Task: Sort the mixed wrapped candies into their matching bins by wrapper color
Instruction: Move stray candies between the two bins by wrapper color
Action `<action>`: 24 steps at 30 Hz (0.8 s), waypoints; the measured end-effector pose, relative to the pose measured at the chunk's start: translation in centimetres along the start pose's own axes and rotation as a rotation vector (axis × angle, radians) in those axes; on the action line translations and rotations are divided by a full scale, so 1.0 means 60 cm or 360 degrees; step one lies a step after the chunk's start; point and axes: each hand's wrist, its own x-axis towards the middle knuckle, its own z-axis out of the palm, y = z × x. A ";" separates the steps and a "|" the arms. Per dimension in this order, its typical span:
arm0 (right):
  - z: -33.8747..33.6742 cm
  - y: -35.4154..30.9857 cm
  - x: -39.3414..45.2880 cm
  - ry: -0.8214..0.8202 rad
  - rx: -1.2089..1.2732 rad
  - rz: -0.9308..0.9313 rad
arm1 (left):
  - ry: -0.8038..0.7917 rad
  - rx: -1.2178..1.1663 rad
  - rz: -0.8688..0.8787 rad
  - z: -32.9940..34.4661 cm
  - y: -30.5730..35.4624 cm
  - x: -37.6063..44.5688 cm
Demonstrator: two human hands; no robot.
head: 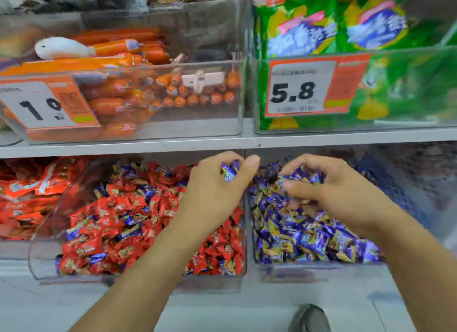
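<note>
Head view: left hand pinches blue candy, long axis upright.

A grey shelf crosses the scene. On it stand clear bins: the left one holds orange sausages behind a price tag, the right one green packets behind a tag reading 5.8. Pale floor lies near, light even.

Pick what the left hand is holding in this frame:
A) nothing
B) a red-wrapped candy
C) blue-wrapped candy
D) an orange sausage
C: the left hand curls its fingers round blue-wrapped candy, raised above the bin of mostly red candies.
</note>
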 end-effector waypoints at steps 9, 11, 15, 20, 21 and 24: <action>-0.080 0.056 0.010 0.0158 -0.0360 -0.0147 | -0.0994 0.0895 0.0130 0.091 0.032 0.038; -0.072 0.066 0.014 0.0195 -0.0185 -0.0157 | -0.0869 0.0951 0.0196 0.071 0.019 0.033; -0.057 0.063 0.022 0.0443 -0.0091 -0.0246 | -0.0286 0.0667 0.0436 -0.002 -0.039 -0.003; 0.024 0.019 0.026 0.0411 -0.0355 -0.0394 | -0.0595 0.1087 0.0136 -0.102 -0.139 -0.048; 0.054 0.006 0.026 0.0325 -0.0362 -0.0464 | -0.0724 0.1207 0.0041 -0.120 -0.153 -0.052; 0.148 -0.023 0.028 0.0024 -0.0589 -0.0760 | -0.1067 0.1284 -0.0099 -0.163 -0.187 -0.056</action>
